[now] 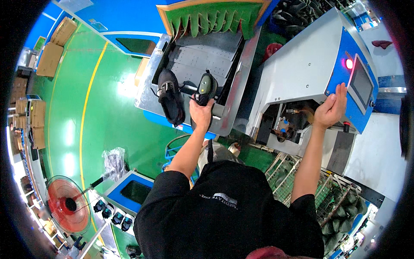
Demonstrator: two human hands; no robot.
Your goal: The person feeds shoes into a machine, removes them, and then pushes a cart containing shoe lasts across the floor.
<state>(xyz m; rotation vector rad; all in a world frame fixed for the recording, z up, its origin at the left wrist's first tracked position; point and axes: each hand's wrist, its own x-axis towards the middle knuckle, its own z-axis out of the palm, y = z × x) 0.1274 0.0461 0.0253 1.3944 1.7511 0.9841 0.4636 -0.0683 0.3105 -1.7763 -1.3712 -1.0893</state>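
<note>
My left hand [201, 114] is closed around the near end of a dark shoe [207, 86], which has a green piece showing at its far end. Left of it a black shoe [168, 93] with laces lies over the near edge of the metal conveyor bed [202, 52]. My right hand [331, 108] is raised at the blue front of a grey machine [302, 64], its fingers stretched up beside the dark screen [361, 82]. Nothing shows in that hand. Whether it touches the panel I cannot tell.
Green flaps [207, 21] hang across the conveyor's far end. Below my right hand the machine has an opening [286, 123] with metal parts inside. A wire rack [319, 190] with dark green pieces stands at lower right, a red fan [68, 205] at lower left.
</note>
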